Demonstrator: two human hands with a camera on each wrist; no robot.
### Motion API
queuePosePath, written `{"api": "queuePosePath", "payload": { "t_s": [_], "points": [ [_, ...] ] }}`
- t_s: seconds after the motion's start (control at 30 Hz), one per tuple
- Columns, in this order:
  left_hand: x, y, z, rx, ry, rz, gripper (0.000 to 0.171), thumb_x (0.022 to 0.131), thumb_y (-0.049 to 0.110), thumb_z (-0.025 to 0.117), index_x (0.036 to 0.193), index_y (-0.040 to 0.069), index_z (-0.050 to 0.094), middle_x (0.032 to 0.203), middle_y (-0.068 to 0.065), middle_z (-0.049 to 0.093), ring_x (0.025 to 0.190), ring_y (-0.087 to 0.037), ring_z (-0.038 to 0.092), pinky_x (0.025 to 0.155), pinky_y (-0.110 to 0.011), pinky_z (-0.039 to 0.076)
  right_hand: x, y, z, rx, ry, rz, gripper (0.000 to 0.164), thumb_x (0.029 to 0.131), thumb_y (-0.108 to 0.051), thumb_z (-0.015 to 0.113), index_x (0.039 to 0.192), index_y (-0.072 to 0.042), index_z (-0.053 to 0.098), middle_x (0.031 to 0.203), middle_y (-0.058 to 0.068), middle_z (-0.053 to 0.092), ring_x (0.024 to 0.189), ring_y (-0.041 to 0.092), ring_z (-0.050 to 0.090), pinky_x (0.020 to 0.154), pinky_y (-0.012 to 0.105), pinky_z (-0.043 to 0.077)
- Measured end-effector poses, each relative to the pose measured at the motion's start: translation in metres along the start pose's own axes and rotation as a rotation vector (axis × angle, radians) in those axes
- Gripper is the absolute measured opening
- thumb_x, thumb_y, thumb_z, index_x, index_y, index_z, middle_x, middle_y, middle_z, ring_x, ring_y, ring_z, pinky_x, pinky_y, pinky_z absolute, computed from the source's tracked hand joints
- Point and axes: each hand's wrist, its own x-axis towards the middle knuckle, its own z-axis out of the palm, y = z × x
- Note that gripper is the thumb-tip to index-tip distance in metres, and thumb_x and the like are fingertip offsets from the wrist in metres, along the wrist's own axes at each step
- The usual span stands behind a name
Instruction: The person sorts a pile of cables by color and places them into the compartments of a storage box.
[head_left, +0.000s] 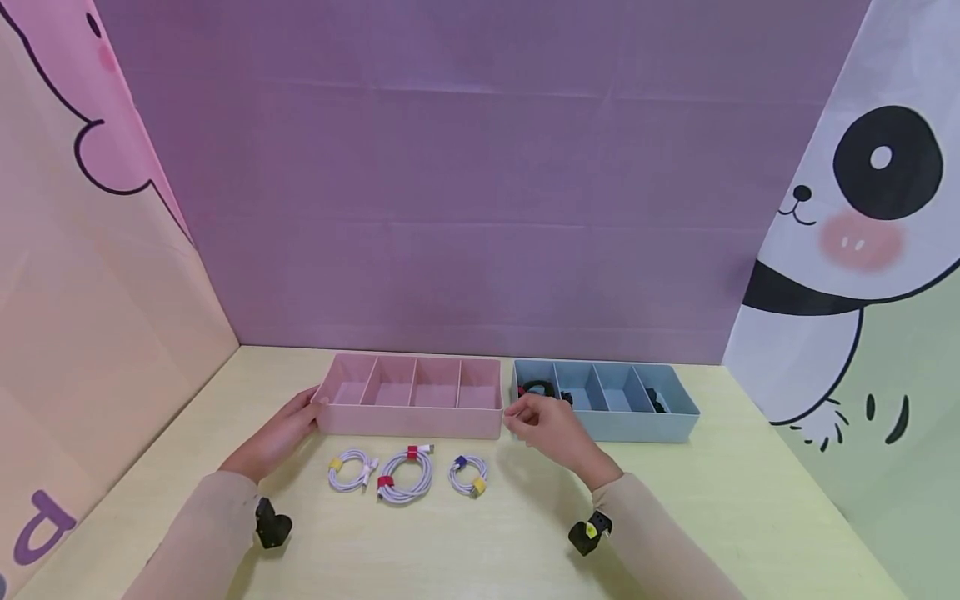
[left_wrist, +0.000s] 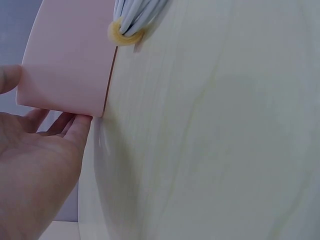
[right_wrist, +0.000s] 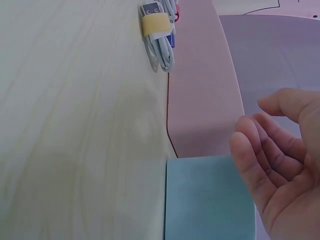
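Note:
A pink divided storage box (head_left: 408, 422) stands on the table, its several compartments bare inside. My left hand (head_left: 281, 429) holds its left end, the thumb at the rim and the fingers against the end wall (left_wrist: 65, 107). Beside it on the right is a blue divided box (head_left: 645, 428) with black coiled cables (head_left: 538, 387) in some compartments. Over the junction of the two boxes hovers my right hand (head_left: 551, 427), fingers loosely bent with nothing between them. In the right wrist view, that hand (right_wrist: 285, 165) is close above the blue box's left end.
Three coiled white cables lie in front of the pink box: one with a yellow tie (head_left: 351, 471), a larger one with red ties (head_left: 405, 481), and one with blue and yellow ties (head_left: 468, 475). A purple backdrop (head_left: 480, 208) rises behind the boxes, with printed panels at both sides.

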Motion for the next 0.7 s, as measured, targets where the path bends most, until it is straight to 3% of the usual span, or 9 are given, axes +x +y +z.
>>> {"api": "queuePosePath", "payload": {
  "t_s": [0.3,0.7],
  "points": [
    [0.002,-0.003,-0.002,-0.030,-0.008,0.015,0.077,0.109,0.044,0.035,0.158,-0.002,-0.001,0.163,-0.027,0.003,0.149,-0.045,0.010,0.119,-0.057,0.015,0.001,0.002,0.009,-0.055,-0.064,-0.024,0.013,0.095,-0.018,0.069,0.105,-0.011,0.074,0.087,-0.008,0.067,0.077,0.012,0.059,0.065,0.027,0.054],
    [0.002,-0.001,0.000,-0.024,-0.006,0.011,0.075,0.110,0.042,0.034,0.158,-0.002,-0.003,0.163,-0.028,0.002,0.149,-0.045,0.008,0.119,-0.056,0.015,-0.002,-0.001,0.015,-0.058,-0.115,-0.068,0.012,0.095,-0.020,0.070,0.102,-0.011,0.072,0.086,-0.006,0.067,0.078,0.011,0.059,0.067,0.026,0.052]
  ]
}}
